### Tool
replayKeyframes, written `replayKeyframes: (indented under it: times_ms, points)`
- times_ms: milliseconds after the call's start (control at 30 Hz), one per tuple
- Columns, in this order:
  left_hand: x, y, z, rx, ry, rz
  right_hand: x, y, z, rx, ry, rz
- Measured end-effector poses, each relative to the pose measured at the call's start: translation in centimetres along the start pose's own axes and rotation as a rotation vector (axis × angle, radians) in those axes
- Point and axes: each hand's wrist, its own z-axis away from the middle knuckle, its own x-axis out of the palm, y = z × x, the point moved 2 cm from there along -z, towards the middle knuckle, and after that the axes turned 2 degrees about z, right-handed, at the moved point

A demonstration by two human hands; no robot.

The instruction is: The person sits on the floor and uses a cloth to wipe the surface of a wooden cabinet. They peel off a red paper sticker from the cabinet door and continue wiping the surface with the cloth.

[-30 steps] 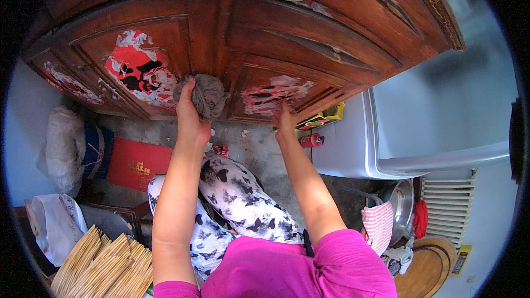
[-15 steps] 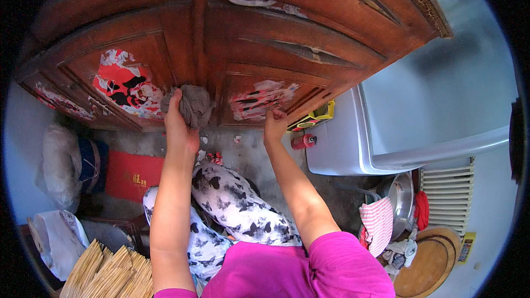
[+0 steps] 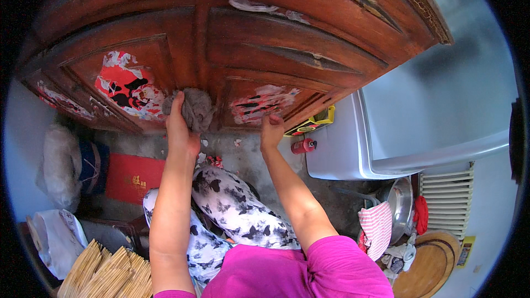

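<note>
My left hand (image 3: 181, 127) grips a crumpled grey rag (image 3: 197, 109) against the front of a dark reddish-brown wooden cabinet (image 3: 182, 66), near the middle upright. My right hand (image 3: 272, 130) is closed, with its curled fingers at the lower edge of a torn red, white and black sticker (image 3: 264, 104) on the right panel. What those fingers hold, if anything, is too hidden to make out. A larger, partly peeled sticker (image 3: 130, 85) in the same colours covers the left panel, left of the rag.
Scraps of torn paper (image 3: 214, 161) lie on the floor below the cabinet. To the right are a red bottle (image 3: 303, 145), a yellow-edged box (image 3: 317, 121), a pale blue appliance (image 3: 337, 143) and a metal basin (image 3: 402, 204). A red box (image 3: 132, 176) and bundled sticks (image 3: 107, 270) are at left.
My right hand has shifted a little left along the lower edge of the right sticker. My left hand still holds the rag in nearly the same place.
</note>
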Motion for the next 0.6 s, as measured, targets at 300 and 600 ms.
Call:
replayKeyframes:
  times_ms: [300, 600]
  points:
    - [0.0, 0.3, 0.2, 0.028, -0.024, -0.025, 1.4, 0.6, 0.5, 0.129, -0.010, -0.253]
    - [0.4, 0.1, 0.4, 0.010, -0.049, 0.009, 0.2, 1.0, -0.6, 0.312, -0.060, -0.500]
